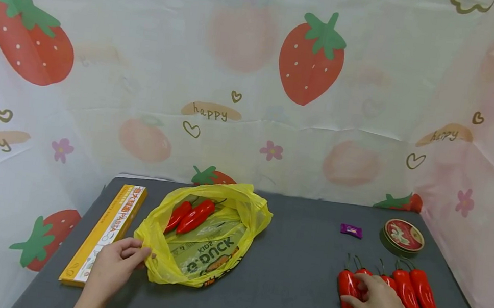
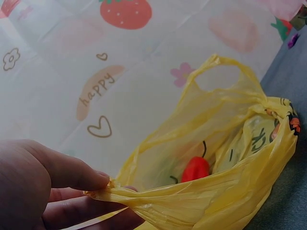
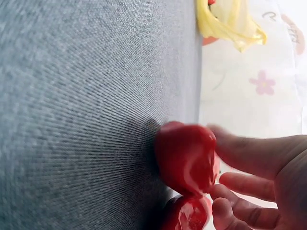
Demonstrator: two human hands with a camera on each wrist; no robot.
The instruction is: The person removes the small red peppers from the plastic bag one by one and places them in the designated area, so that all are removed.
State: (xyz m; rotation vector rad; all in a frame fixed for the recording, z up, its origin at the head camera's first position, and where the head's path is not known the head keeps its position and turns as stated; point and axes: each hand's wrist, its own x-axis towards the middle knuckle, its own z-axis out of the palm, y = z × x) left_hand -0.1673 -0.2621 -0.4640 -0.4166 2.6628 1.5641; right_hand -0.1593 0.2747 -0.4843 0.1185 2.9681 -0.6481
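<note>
My left hand (image 1: 118, 261) pinches the rim of a yellow plastic bag (image 1: 155, 261) between thumb and fingers, holding its mouth wide. Two red chili peppers (image 1: 195, 217) lie inside the bag; the left wrist view shows one red pepper (image 2: 195, 168) past the raised rim. Over on the right, several red chili peppers (image 1: 411, 300) lie side by side on the table. My right hand (image 1: 378, 306) has its thumb and curled fingers about the leftmost chili pepper (image 1: 348, 305), partly covering its neighbours. Close up, the thumb touches that glossy pepper (image 3: 184, 155), with another pepper beneath it.
A yellow pasta box (image 1: 103, 234) lies left of the bag, beside my left hand. Behind the loose peppers are a small purple packet (image 1: 351, 231) and a round tin (image 1: 403, 236). A strawberry-print cloth (image 1: 246, 82) surrounds the dark grey table (image 1: 292, 272).
</note>
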